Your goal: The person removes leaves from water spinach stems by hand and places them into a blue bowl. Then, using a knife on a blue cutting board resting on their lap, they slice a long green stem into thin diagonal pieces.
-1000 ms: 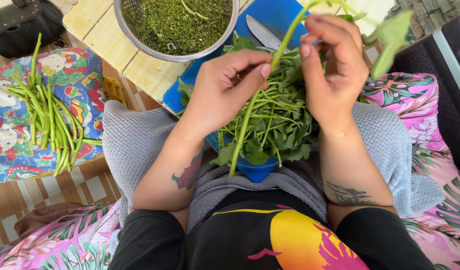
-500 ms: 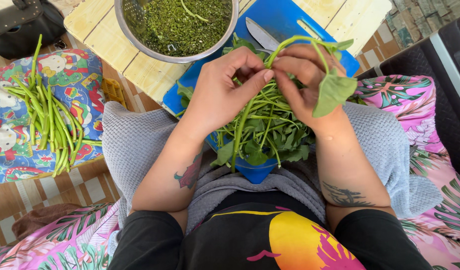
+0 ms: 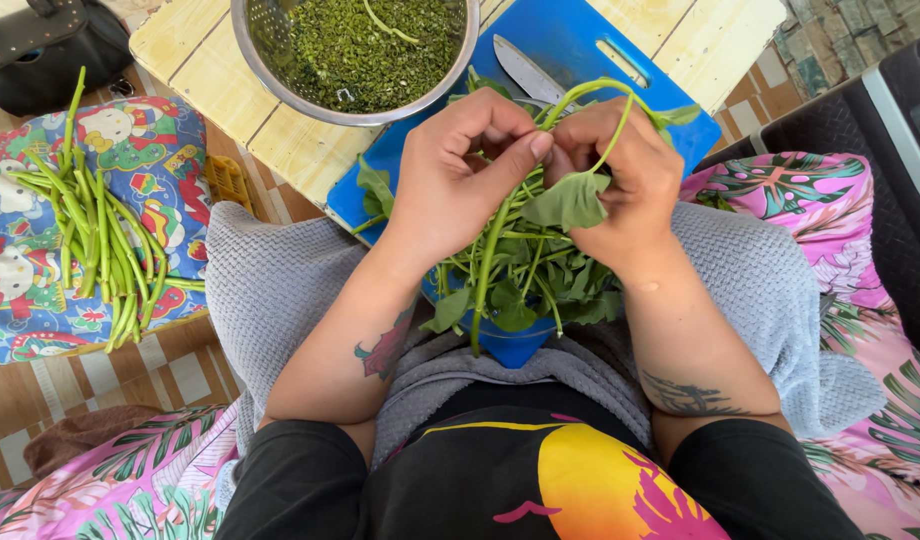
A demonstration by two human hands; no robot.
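My left hand [image 3: 460, 170] pinches a long green stem [image 3: 488, 270] between thumb and forefinger; the stem hangs down toward my lap. My right hand [image 3: 620, 180] grips the same stem's upper part, which loops over its fingers with a leaf [image 3: 570, 200] drooping from it. Both hands meet above a heap of leafy greens [image 3: 540, 270] lying on a blue cutting board [image 3: 570, 45] that rests across my lap and the table edge.
A metal colander [image 3: 270, 50] of chopped greens stands on the pale wooden table [image 3: 195, 40]. A knife blade [image 3: 520, 65] lies on the board. Stripped stems [image 3: 100, 240] lie on a colourful cloth [image 3: 150, 150] at left. A grey towel [image 3: 270, 280] covers my lap. A black bag [image 3: 40, 45] sits at top left.
My right hand came down and left from the upper right to meet my left hand, bending the stem's top into a loop; the leaf now hangs between the hands.
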